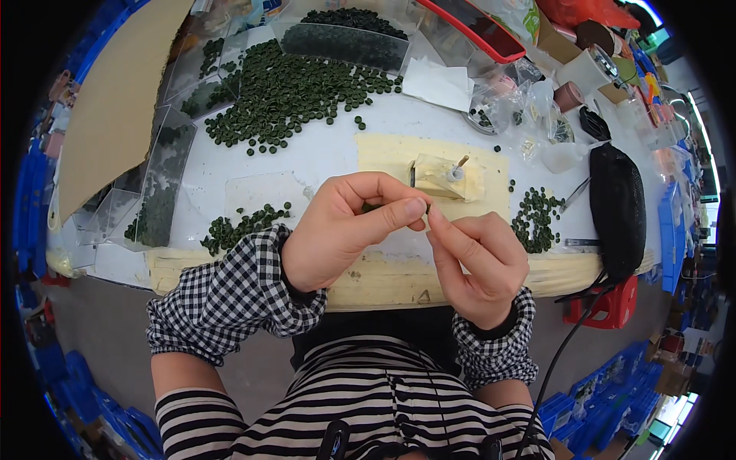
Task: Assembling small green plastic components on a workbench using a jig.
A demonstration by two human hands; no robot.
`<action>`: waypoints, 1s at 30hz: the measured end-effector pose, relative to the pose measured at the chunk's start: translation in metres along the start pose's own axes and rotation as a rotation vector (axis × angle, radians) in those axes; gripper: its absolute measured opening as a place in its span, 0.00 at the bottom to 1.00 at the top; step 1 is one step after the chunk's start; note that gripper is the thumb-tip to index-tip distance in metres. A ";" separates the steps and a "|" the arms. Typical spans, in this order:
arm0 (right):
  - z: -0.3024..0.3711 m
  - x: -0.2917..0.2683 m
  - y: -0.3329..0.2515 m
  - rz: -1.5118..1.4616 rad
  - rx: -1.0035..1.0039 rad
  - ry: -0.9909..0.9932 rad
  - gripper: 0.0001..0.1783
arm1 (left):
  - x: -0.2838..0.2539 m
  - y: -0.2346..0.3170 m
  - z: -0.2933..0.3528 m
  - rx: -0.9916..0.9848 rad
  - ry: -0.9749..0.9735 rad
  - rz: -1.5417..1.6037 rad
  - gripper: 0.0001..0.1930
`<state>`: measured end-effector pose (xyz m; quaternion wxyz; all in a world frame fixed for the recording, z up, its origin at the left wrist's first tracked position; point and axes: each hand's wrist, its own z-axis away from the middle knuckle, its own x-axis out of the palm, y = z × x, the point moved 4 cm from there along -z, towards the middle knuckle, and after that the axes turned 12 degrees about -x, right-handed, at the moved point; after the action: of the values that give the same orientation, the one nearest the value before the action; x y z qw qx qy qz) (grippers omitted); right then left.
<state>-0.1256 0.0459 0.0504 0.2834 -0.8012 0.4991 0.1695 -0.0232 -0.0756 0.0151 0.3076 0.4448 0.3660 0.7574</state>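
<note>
My left hand is closed, its thumb and fingers pinching at the near side of the table. A small dark green disc shows at its fingertips, mostly covered by them. More dark green shows under the curled fingers of that hand. My right hand meets the left one, thumb and index finger pressed together at the same disc; its other fingers curl in. Just beyond the hands stands a tape-wrapped block with a white tip and a thin brown pin pointing up from it.
A large pile of green discs spreads across the far left, beside clear trays. Smaller heaps lie front left and right. Tweezers and a black pouch are at right. A red-edged phone lies far back.
</note>
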 end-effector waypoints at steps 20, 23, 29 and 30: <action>0.013 -0.002 -0.002 -0.471 0.474 0.002 0.17 | 0.006 0.011 0.012 0.180 0.200 -0.353 0.10; 0.012 -0.001 0.000 -0.478 0.453 -0.006 0.18 | 0.003 0.010 0.011 0.181 0.216 -0.367 0.10; 0.012 -0.001 0.002 -0.449 0.394 -0.018 0.18 | 0.004 0.010 0.010 0.231 0.203 -0.397 0.09; 0.011 -0.001 0.003 -0.439 0.371 -0.020 0.18 | 0.003 0.007 0.009 0.200 0.196 -0.365 0.09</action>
<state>-0.1284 0.0524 0.0410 0.4602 -0.8227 0.3332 0.0178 -0.0174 -0.0750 0.0253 0.3565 0.3238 0.5418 0.6888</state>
